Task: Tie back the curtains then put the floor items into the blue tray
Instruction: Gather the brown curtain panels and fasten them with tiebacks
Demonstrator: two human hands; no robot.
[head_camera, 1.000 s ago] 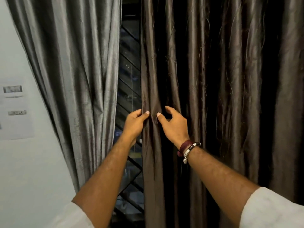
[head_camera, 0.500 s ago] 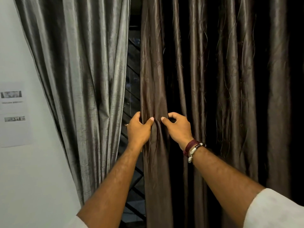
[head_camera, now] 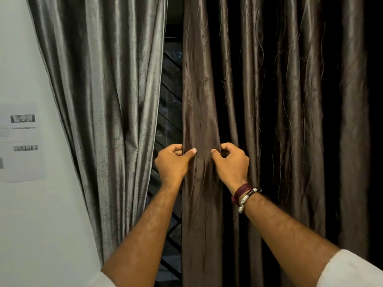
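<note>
A dark brown patterned curtain point(head_camera: 269, 100) hangs straight down over the right half of the view. My left hand point(head_camera: 172, 162) grips its left edge, fingers curled behind the cloth and thumb on the front. My right hand point(head_camera: 232, 162) pinches a fold of the same curtain a little to the right, thumb in front and fingers curled behind. A narrow band of fabric is bunched between the two thumbs. A shiny grey curtain point(head_camera: 103, 100) hangs on the left, slanting down to the right. The floor, its items and the blue tray are out of view.
Between the two curtains a gap shows a dark window with a diagonal metal grille point(head_camera: 169, 112). A white wall point(head_camera: 31, 224) on the left carries a taped sheet of paper point(head_camera: 20, 141). Bracelets circle my right wrist.
Both hands have curled tighter on the brown curtain's edge, gathering its fold between them. The view has shifted slightly to the left and up, so the hands sit a little more to the right.
</note>
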